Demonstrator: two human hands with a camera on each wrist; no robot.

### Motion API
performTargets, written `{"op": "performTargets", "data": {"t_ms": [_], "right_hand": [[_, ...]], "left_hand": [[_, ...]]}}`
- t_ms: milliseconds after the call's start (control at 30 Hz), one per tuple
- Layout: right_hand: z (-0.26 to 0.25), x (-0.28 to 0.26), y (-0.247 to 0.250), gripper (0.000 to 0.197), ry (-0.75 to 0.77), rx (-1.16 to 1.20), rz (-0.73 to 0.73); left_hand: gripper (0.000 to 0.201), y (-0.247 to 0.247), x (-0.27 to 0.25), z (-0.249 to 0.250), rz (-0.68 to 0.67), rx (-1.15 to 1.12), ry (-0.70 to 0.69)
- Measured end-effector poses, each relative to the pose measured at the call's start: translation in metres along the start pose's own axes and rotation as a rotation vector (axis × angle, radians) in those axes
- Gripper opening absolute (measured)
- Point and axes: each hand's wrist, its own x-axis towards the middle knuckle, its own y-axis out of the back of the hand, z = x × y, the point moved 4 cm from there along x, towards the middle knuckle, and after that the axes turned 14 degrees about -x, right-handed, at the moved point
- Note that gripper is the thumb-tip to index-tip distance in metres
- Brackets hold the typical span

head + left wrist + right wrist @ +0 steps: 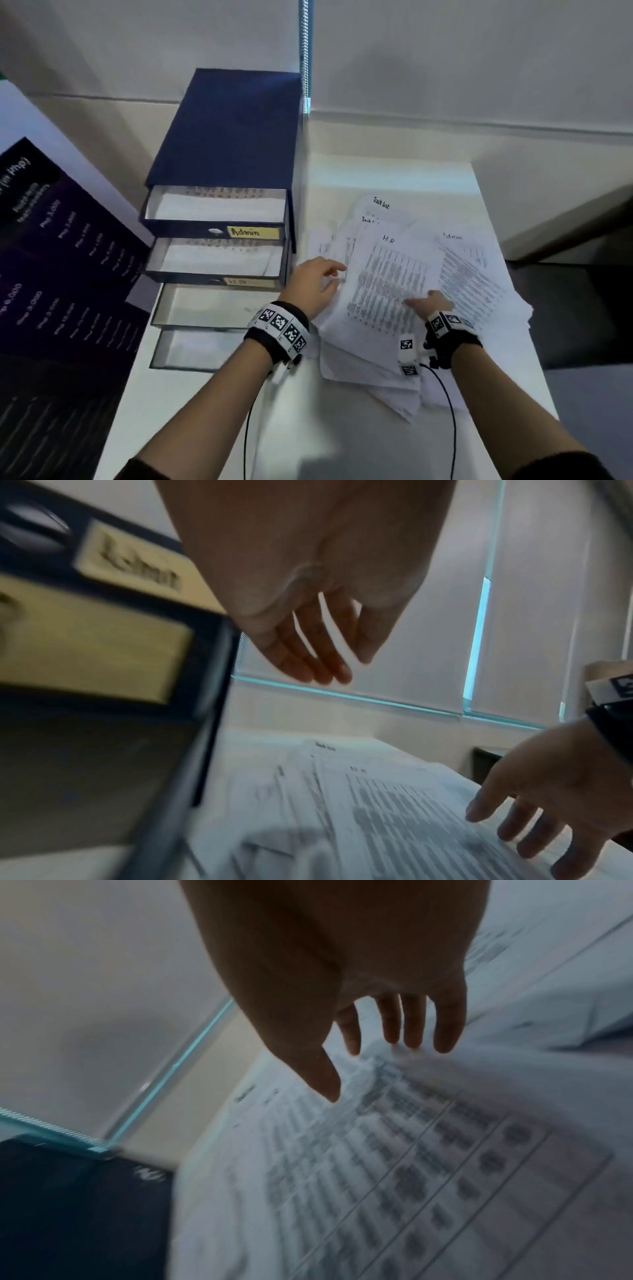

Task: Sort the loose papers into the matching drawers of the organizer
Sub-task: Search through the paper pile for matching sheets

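A navy drawer organizer (226, 137) stands at the left of the white desk with its drawers pulled out; the top one carries a yellow "Admin" label (252, 232). A loose pile of printed papers (472, 274) lies to its right, with a sheet headed "H.R" (387, 284) on top. My left hand (317, 282) hovers at that sheet's left edge, fingers straight and holding nothing (322, 669). My right hand (430, 301) is over the sheet's lower right, fingers spread and relaxed (394, 1031), just above the paper.
The top two drawers (219, 205) hold printed sheets; the lower ones (205, 308) look pale inside. A dark poster board (58, 274) leans at the left. A window-blind chain (305, 51) hangs behind the organizer. A dark chair (575, 308) sits right of the desk.
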Motion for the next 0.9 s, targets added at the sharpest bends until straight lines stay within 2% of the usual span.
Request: {"op": "performTargets", "data": {"t_ms": [67, 200, 300, 400, 467, 533, 633, 800, 900], "right_hand": [[0.014, 0.009, 0.004, 0.097, -0.038, -0.077, 0.002], [0.016, 0.027, -0.001, 0.086, 0.093, 0.121, 0.07], [0.015, 0.029, -0.008, 0.079, 0.174, 0.11, 0.175], [0.017, 0.021, -0.011, 0.057, 0.283, 0.117, 0.216], [0.027, 0.025, -0.014, 0.035, 0.35, 0.166, 0.15], [0.045, 0.032, -0.017, 0.028, 0.38, 0.355, -0.025], [0.073, 0.034, -0.014, 0.031, 0.419, 0.474, -0.238], [0.103, 0.042, -0.011, 0.02, 0.371, 0.522, -0.389], [0.105, 0.039, -0.013, 0.024, 0.34, 0.575, -0.464]], "left_hand": [[0.037, -0.033, 0.022, -0.017, -0.081, -0.004, 0.197], [0.034, -0.082, 0.051, -0.057, -0.124, 0.017, 0.488], [0.042, -0.098, 0.063, -0.075, -0.018, 0.068, 0.556], [0.048, -0.106, 0.069, -0.082, 0.082, 0.012, 0.612], [0.047, -0.107, 0.071, -0.084, 0.152, 0.062, 0.628], [0.05, -0.105, 0.071, -0.083, 0.188, 0.116, 0.577], [0.051, -0.105, 0.069, -0.082, 0.164, 0.091, 0.528], [0.032, -0.12, 0.064, -0.081, 0.13, -0.021, 0.506], [0.039, -0.129, 0.061, -0.08, 0.082, -0.229, 0.549]]}}
